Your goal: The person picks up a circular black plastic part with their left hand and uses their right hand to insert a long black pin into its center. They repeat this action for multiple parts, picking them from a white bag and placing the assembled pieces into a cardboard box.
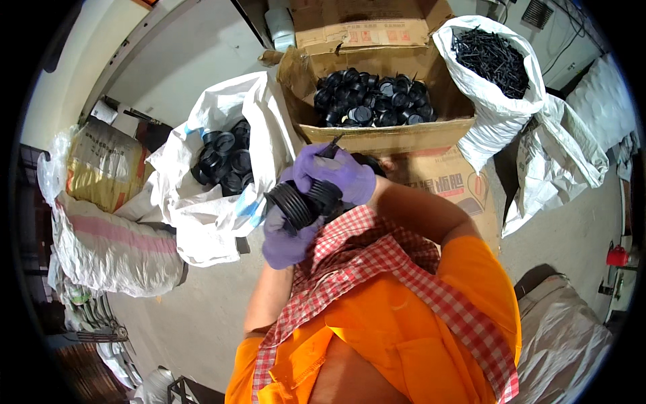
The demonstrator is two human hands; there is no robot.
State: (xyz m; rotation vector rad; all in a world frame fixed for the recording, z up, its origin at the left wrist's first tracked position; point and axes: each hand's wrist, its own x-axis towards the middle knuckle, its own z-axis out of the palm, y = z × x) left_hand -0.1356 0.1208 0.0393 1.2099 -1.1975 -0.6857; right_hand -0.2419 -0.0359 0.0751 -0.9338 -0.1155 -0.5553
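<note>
Black ringed stack (pixel 293 205) between the purple-gloved hands (pixel 350 178), in the grasp of both.

Middle evenly bright; white bag (pixel 202 222) palest, held black discs (pixel 291 205) dark, faint highlights on ridges. Shadow on floor (pixel 202 316) beside lower-right sack (pixel 565 337). Lower left dim. Fisheye bends edges; corners black.

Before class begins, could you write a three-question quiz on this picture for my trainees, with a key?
1. True or false: the left hand is bare.
2. Where are the slender black pieces? (a) in the cardboard box; (b) in the open white sack at right; (c) in the open white sack at left.
3. What do both hands hold?

Key: 1. False, it wears a purple glove. 2. b. 3. Ridged black parts.
</note>
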